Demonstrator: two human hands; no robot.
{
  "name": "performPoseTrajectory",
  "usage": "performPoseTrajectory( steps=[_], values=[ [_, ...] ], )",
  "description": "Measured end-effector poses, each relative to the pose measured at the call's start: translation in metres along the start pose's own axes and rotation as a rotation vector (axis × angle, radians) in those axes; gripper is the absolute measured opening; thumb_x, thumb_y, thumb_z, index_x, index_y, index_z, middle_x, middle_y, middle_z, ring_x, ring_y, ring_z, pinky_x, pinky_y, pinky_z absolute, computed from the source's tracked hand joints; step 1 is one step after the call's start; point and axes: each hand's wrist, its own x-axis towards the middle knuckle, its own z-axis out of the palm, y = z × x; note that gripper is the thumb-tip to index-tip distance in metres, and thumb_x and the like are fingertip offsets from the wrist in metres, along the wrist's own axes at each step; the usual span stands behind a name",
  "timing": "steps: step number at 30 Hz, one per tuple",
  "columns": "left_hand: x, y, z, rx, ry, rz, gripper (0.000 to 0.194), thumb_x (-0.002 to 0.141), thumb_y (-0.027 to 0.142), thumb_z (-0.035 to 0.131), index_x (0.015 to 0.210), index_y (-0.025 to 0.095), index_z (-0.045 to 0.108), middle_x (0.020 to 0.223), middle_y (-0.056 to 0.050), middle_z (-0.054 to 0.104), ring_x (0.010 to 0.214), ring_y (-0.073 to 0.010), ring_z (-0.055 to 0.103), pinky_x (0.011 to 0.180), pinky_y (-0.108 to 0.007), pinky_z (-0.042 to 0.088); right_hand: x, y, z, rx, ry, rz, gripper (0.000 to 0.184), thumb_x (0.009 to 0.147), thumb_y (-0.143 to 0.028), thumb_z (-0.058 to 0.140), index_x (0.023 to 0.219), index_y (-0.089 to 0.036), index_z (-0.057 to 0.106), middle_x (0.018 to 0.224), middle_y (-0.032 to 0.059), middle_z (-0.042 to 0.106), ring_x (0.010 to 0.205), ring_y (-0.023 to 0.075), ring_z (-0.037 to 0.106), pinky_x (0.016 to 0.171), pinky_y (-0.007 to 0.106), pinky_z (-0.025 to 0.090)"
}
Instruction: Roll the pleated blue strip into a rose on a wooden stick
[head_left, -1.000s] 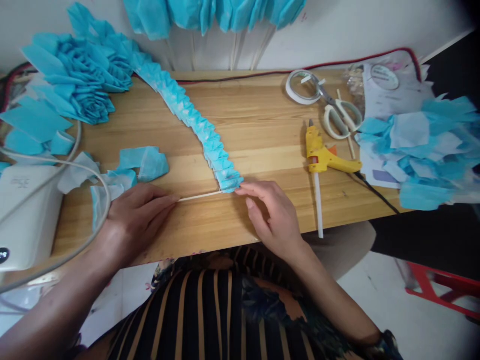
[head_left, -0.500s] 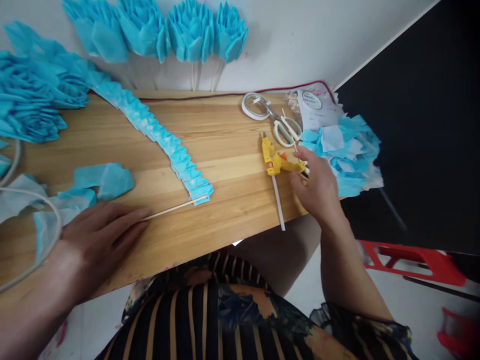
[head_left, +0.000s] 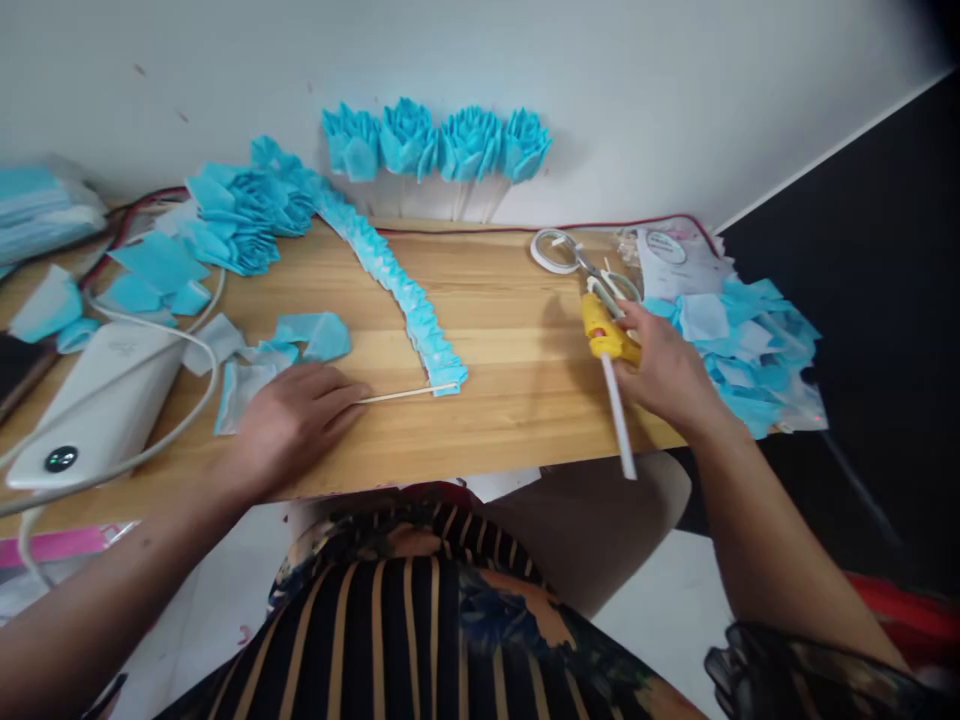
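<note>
My left hand (head_left: 304, 425) is closed on one end of a thin wooden stick (head_left: 401, 395) near the table's front edge. The stick's other end lies across the near end of a long pleated blue strip (head_left: 412, 300), which runs back to the left. In my right hand (head_left: 667, 370) is a yellow glue gun (head_left: 604, 325), gripped by its handle, with a white glue stick (head_left: 619, 420) poking out of its rear. Its nozzle points away from me, close to the scissors (head_left: 615, 285).
Several blue flowers on sticks (head_left: 469, 145) lean on the wall. More blue flowers (head_left: 240, 215) lie at back left. A white power bank (head_left: 105, 400) with cables sits left. Right are a tape roll (head_left: 555, 250) and a heap of blue pieces (head_left: 765, 350).
My right hand has taken hold of the glue gun, which was lying on the table, and lifted it. My left hand still holds the stick. The camera view has shifted.
</note>
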Motion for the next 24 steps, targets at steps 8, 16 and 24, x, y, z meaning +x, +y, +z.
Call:
performPoseTrajectory(
  steps=[8, 16, 24],
  values=[
    [0.019, 0.006, -0.013, -0.064, 0.014, 0.084, 0.019, 0.107, 0.026, 0.056, 0.11, 0.015, 0.071, 0.1, -0.009, 0.076, 0.09, -0.0241, 0.068, 0.077, -0.037, 0.051, -0.005, -0.031, -0.02, 1.06, 0.161, 0.228, 0.02, 0.081, -0.03, 0.067, 0.098, -0.022, 0.074, 0.094, 0.0084, 0.075, 0.058, 0.0166, 0.059, 0.043, 0.029, 0.038],
    [0.041, 0.011, -0.004, -0.005, -0.249, 0.095, 0.021, 0.105, 0.031, 0.055, 0.108, 0.018, 0.072, 0.099, -0.009, 0.073, 0.091, -0.0255, 0.067, 0.077, -0.037, 0.048, 0.042, -0.073, -0.018, 1.49, -0.053, 0.188, 0.017, 0.072, -0.033, 0.074, 0.087, -0.025, 0.07, 0.086, 0.004, 0.071, 0.082, 0.0202, 0.068, 0.055, 0.025, 0.053],
    [0.038, 0.013, -0.007, 0.039, -0.385, -0.176, 0.018, 0.099, 0.03, 0.058, 0.108, 0.018, 0.067, 0.104, -0.011, 0.07, 0.095, -0.0293, 0.067, 0.08, -0.04, 0.051, 0.06, -0.071, 0.031, 1.454, -0.435, 0.153, 0.03, 0.074, -0.045, 0.084, 0.087, -0.02, 0.074, 0.082, 0.0053, 0.073, 0.073, 0.0192, 0.07, 0.06, 0.029, 0.06]
  ],
)
